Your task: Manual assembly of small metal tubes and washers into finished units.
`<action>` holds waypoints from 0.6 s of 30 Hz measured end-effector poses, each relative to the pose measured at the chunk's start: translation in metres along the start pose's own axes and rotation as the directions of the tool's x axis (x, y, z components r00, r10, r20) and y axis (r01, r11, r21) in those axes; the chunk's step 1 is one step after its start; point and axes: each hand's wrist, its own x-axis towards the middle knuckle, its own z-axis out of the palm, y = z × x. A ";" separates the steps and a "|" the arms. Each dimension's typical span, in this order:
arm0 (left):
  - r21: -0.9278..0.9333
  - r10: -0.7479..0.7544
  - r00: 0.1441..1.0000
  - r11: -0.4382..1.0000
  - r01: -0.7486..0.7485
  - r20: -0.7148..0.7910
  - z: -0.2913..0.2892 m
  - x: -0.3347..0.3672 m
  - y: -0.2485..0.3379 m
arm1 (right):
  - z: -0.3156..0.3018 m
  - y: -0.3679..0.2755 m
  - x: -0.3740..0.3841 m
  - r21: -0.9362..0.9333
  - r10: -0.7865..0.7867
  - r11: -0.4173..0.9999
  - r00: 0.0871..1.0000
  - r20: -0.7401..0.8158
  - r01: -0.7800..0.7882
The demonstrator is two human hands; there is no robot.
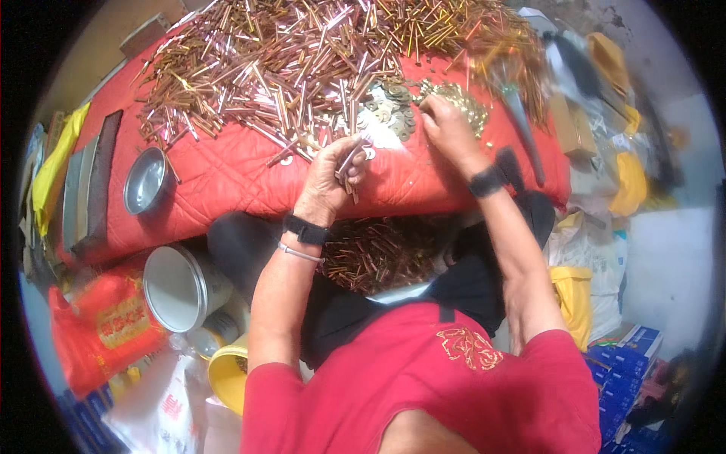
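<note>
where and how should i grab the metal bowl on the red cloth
Probably pinch the metal bowl by its near rim, thumb inside, coming from the person's side: its open mouth offers a thin edge there, while a copper-coloured tube lies beside its right edge.

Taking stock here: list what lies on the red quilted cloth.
The red quilted cloth bears heaped copper-coloured tubes, flat rings, gold-coloured bits, a metal bowl and, at right, a long tapered grey object. Whatever the tubes cover cannot be seen.

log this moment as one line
left hand: holds coppery rods | right hand: at small golden pieces | red quilt: under rod pile
</note>
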 end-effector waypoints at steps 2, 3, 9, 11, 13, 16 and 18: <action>0.011 0.006 1.000 1.000 -0.006 0.000 -0.003 -0.007 -0.002 | -0.009 -0.039 -0.001 0.435 0.221 0.863 0.967 0.129 -0.255; 0.017 -0.003 1.000 1.000 0.004 -0.023 0.001 -0.005 -0.004 | -0.015 -0.047 -0.003 0.608 0.259 0.711 0.935 0.242 -0.354; 0.187 -0.039 0.999 0.981 0.041 -0.018 0.004 -0.004 -0.010 | -0.003 -0.059 -0.017 0.843 0.235 0.433 0.943 0.237 -0.320; 0.220 -0.051 0.998 0.974 0.055 -0.023 0.004 -0.002 -0.009 | -0.002 -0.056 -0.018 0.845 0.187 0.462 0.961 0.203 -0.269; 0.248 -0.056 0.998 0.967 0.058 -0.014 0.003 -0.001 -0.010 | -0.001 -0.052 -0.017 0.827 0.132 0.528 0.981 0.146 -0.194; 0.271 -0.072 0.997 0.959 0.077 -0.028 0.006 -0.001 -0.008 | -0.008 -0.050 -0.013 0.762 0.096 0.608 0.973 0.211 -0.225; 0.380 -0.028 0.999 0.924 0.038 -0.031 0.008 -0.004 -0.008 | -0.018 -0.053 -0.011 0.702 0.167 0.590 0.912 0.376 -0.398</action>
